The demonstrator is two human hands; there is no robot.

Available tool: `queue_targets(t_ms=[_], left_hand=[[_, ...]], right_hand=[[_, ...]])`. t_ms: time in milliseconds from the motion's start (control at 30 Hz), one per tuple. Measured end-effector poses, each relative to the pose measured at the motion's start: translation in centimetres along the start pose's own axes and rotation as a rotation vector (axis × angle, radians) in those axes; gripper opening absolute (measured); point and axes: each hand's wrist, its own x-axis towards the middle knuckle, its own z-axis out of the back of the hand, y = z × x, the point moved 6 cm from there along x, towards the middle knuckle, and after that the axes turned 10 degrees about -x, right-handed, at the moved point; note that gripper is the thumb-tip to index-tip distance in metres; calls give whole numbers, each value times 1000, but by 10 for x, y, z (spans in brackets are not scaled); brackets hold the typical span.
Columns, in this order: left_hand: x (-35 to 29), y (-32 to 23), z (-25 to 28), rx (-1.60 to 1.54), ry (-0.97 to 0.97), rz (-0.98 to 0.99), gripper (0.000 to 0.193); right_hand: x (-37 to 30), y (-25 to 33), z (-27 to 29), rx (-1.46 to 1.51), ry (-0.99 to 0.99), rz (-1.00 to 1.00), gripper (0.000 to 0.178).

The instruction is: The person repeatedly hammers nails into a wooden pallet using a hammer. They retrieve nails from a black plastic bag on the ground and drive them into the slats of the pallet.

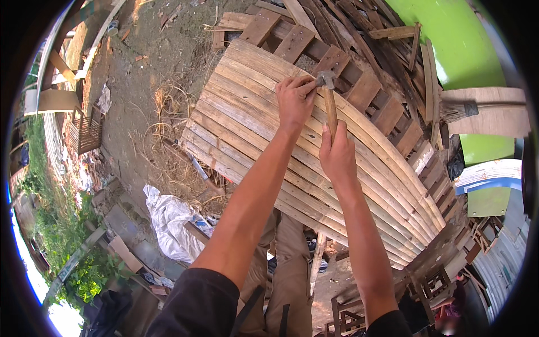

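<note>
A hammer [330, 110] with a wooden handle and a grey metal head is in my right hand [338, 153], whose fingers wrap round the handle. The head is over the far right part of a panel of long pale wooden or bamboo slats [247, 115]. Close beside the hammer head, my left hand [295, 102] is closed over the slats with its fingers curled and pressed together. Whatever those fingers pinch is too small or hidden to make out. The slats spread at the far left end and draw together toward the near right.
Behind the panel lie pallet-like wooden blocks [364, 90] and stacked planks [387, 56]. A knife [203, 175] lies on the ground at left, near a white sack [171, 224]. A brush [461, 110] rests on a board at right, by a green surface [469, 39].
</note>
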Motion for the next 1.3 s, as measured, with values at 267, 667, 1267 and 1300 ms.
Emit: queue_targets(t_ms=[267, 667, 1267, 1300], left_hand=[[1, 4, 1, -3, 12, 2, 16], [-37, -1, 13, 548, 351, 51, 62], [-31, -3, 15, 459, 365, 138, 72], [-30, -4, 15, 455, 370, 143, 72]], right_hand=[[-1, 6, 16, 82, -82, -31, 27], [-27, 5, 18, 270, -81, -61, 37], [-20, 8, 14, 327, -69, 56, 41], [-13, 4, 6, 223, -7, -31, 41]])
